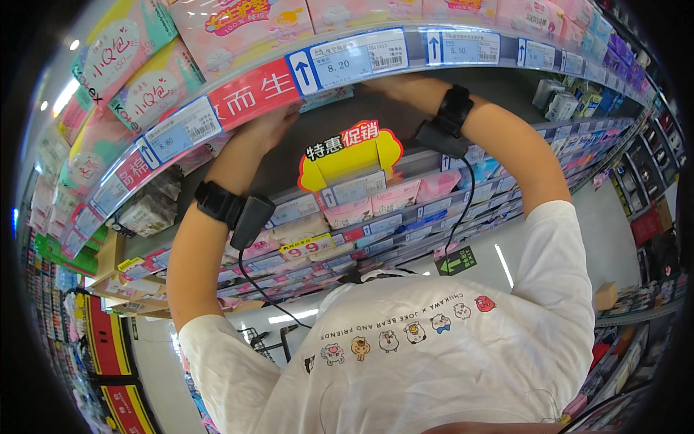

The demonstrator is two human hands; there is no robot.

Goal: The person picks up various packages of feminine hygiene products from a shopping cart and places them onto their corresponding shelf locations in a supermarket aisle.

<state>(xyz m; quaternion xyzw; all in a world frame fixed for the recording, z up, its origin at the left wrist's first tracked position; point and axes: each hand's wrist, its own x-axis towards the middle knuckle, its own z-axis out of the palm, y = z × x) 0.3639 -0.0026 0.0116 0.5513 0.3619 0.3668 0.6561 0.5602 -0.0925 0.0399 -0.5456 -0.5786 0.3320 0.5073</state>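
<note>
Both my hands reach in over a grey shelf board (pixel 347 119), beneath the price-label rail (pixel 355 57) of the shelf above. My left hand (pixel 274 126) is at the left of a light-blue package (pixel 328 99), its fingers partly hidden by the rail. To the right of that package is my right hand (pixel 398 88), its fingertips also covered by the rail. Whether either hand grips the package cannot be made out. A yellow promotion sign (pixel 349 165) stands at the board's front edge, between my forearms.
Above the rail sit Kotex packs (pixel 154 89) and pink pad packs (pixel 244 32). Small boxes (pixel 561 103) stand farther right on the board. Lower shelves hold pink packs (pixel 396 196). A black cable (pixel 469 200) hangs from my right wrist device (pixel 442 138). A cart (pixel 260 342) stands below.
</note>
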